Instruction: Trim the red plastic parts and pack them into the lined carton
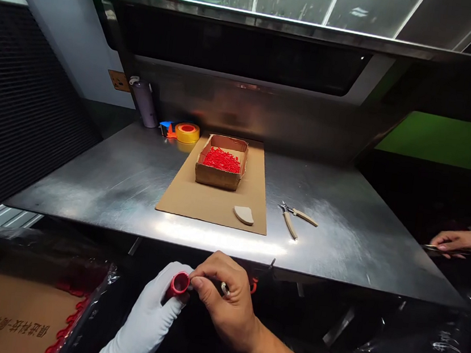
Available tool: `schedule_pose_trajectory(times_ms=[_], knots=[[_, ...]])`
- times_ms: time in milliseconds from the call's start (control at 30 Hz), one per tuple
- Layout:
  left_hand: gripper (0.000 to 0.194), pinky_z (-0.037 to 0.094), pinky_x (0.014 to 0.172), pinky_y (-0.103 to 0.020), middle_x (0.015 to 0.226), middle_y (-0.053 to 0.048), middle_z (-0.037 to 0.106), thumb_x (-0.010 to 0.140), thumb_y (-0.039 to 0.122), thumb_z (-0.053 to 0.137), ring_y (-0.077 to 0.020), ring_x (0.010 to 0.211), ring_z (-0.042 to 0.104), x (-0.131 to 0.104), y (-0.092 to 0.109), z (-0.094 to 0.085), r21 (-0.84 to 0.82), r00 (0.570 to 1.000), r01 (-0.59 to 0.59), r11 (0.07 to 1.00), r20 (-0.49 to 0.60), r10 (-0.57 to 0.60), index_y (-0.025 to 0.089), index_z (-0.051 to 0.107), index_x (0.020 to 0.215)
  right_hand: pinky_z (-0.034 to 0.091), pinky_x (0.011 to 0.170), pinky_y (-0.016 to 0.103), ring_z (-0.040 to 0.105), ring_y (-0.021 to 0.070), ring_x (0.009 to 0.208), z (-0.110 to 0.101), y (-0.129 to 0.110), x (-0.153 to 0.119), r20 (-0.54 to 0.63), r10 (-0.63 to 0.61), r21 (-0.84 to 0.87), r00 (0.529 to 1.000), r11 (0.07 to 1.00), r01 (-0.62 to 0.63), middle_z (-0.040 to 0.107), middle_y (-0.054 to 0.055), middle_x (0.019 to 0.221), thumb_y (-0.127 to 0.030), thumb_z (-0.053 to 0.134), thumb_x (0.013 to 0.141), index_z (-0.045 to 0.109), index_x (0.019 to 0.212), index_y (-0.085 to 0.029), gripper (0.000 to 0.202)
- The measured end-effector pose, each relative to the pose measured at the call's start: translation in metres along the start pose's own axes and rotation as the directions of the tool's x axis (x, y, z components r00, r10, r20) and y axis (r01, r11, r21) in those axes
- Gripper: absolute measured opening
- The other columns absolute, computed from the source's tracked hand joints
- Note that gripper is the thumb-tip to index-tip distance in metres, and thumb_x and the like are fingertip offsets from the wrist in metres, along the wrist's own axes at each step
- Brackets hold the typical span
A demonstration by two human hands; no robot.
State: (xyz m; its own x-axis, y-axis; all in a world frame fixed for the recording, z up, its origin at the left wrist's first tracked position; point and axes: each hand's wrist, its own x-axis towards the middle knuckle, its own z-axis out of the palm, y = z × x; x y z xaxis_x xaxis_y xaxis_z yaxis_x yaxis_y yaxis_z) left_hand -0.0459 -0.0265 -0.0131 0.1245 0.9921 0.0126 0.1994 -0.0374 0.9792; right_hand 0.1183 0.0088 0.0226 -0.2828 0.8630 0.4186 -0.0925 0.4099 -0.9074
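My left hand [150,309], in a white glove, is closed around a red hollow tube-shaped part [180,283], its open round end tilted up towards me. My bare right hand [224,301] is beside it, thumb and forefinger pinched together at the tube's right rim. A small whitish thing [225,289] shows between the curled fingers of that hand; its kind is unclear. Both hands are in front of the metal table's near edge. Beyond them on the table, a cardboard box [217,177] of small red pieces [222,160] stands on a flat cardboard sheet [197,209].
Beige-handled cutting pliers [293,218] lie right of a pale fan-shaped piece [243,215]. Yellow tape [187,132] and a bottle [145,102] stand back left. A carton [0,308] with red parts is lower left. Another person's hand [453,242] is at the right.
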Motion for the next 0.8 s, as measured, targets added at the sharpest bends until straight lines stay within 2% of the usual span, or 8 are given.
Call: schedule_pose_trajectory(times_ms=[133, 267, 367, 467, 567, 633, 733, 800], knots=[[0.025, 0.045, 0.071, -0.026, 0.082, 0.001, 0.057, 0.092, 0.046, 0.056, -0.0176, 0.077, 0.053, 0.0, 0.003, 0.002, -0.087, 0.999, 0.036, 0.996, 0.019, -0.034, 0.021, 0.058, 0.087, 0.046, 0.057, 0.024, 0.056, 0.0136, 0.067, 0.003, 0.015, -0.006, 0.098, -0.242, -0.194, 0.965, 0.947, 0.257, 0.062, 0.006, 0.081, -0.023, 0.063, 0.091, 0.075, 0.11, -0.018, 0.023], [0.025, 0.046, 0.075, -0.027, 0.085, -0.001, 0.059, 0.091, 0.046, 0.058, -0.0197, 0.081, 0.055, -0.001, 0.008, -0.001, -0.118, 0.996, 0.081, 0.99, 0.036, -0.078, 0.021, 0.06, 0.089, 0.04, 0.051, 0.022, 0.052, 0.0116, 0.062, 0.0, 0.018, -0.007, 0.176, -0.317, -0.23, 0.932, 0.907, 0.352, 0.057, 0.004, 0.077, -0.029, 0.061, 0.092, 0.076, 0.096, -0.017, 0.02], [0.025, 0.046, 0.084, -0.029, 0.101, -0.005, 0.063, 0.09, 0.044, 0.06, -0.0236, 0.095, 0.057, -0.002, 0.005, -0.008, -0.036, 0.997, 0.07, 0.997, -0.02, -0.071, 0.022, 0.063, 0.1, 0.04, 0.054, 0.022, 0.052, 0.0111, 0.062, -0.013, 0.009, 0.0, 0.167, -0.234, -0.172, 0.958, 0.95, 0.262, 0.054, 0.002, 0.072, -0.028, 0.059, 0.092, 0.066, 0.075, -0.017, 0.021], [0.032, 0.042, 0.095, -0.029, 0.115, -0.005, 0.061, 0.089, 0.043, 0.063, -0.0246, 0.106, 0.056, -0.005, -0.002, -0.015, -0.017, 0.998, 0.05, 0.999, -0.039, -0.051, 0.026, 0.066, 0.116, 0.04, 0.057, 0.024, 0.051, 0.012, 0.061, -0.033, 0.005, 0.014, 0.066, -0.145, -0.338, 0.987, 0.928, 0.159, 0.054, 0.0, 0.069, -0.026, 0.053, 0.094, 0.055, 0.071, -0.019, 0.024], [0.044, 0.04, 0.099, -0.026, 0.109, -0.003, 0.061, 0.09, 0.044, 0.063, -0.0219, 0.104, 0.055, -0.008, -0.007, -0.017, -0.109, 0.995, 0.075, 0.991, -0.064, -0.082, 0.029, 0.062, 0.131, 0.043, 0.064, 0.026, 0.056, 0.015, 0.069, -0.058, 0.014, 0.035, -0.05, -0.015, -0.633, 0.999, 0.774, -0.02, 0.059, 0.002, 0.076, -0.028, 0.047, 0.096, 0.057, 0.082, -0.02, 0.019], [0.044, 0.041, 0.098, -0.025, 0.095, -0.003, 0.061, 0.094, 0.046, 0.056, -0.019, 0.095, 0.056, -0.007, -0.007, -0.015, -0.277, 0.98, 0.114, 0.954, -0.126, -0.154, 0.028, 0.06, 0.134, 0.045, 0.072, 0.029, 0.06, 0.0182, 0.08, -0.074, 0.025, 0.051, -0.126, 0.056, -0.746, 0.99, 0.652, -0.132, 0.063, 0.006, 0.089, -0.023, 0.048, 0.095, 0.061, 0.096, -0.018, 0.014], [0.047, 0.05, 0.074, -0.025, 0.083, -0.002, 0.055, 0.097, 0.05, 0.048, -0.0147, 0.074, 0.051, -0.003, -0.002, -0.011, -0.646, 0.954, 0.176, 0.743, -0.074, -0.29, 0.024, 0.058, 0.135, 0.043, 0.075, 0.033, 0.061, 0.0247, 0.088, -0.092, 0.042, 0.071, -0.203, 0.147, -0.816, 0.968, 0.521, -0.25, 0.063, 0.012, 0.101, -0.021, 0.056, 0.091, 0.064, 0.104, -0.015, 0.016], [0.047, 0.045, 0.054, -0.021, 0.085, -0.002, 0.053, 0.094, 0.046, 0.056, -0.0113, 0.065, 0.045, 0.0, 0.002, -0.01, -0.797, 0.938, 0.223, 0.561, 0.018, -0.347, 0.02, 0.059, 0.133, 0.041, 0.07, 0.034, 0.061, 0.0266, 0.083, -0.096, 0.051, 0.078, -0.231, 0.212, -0.845, 0.95, 0.44, -0.304, 0.061, 0.013, 0.099, -0.026, 0.061, 0.09, 0.066, 0.097, -0.014, 0.014]])
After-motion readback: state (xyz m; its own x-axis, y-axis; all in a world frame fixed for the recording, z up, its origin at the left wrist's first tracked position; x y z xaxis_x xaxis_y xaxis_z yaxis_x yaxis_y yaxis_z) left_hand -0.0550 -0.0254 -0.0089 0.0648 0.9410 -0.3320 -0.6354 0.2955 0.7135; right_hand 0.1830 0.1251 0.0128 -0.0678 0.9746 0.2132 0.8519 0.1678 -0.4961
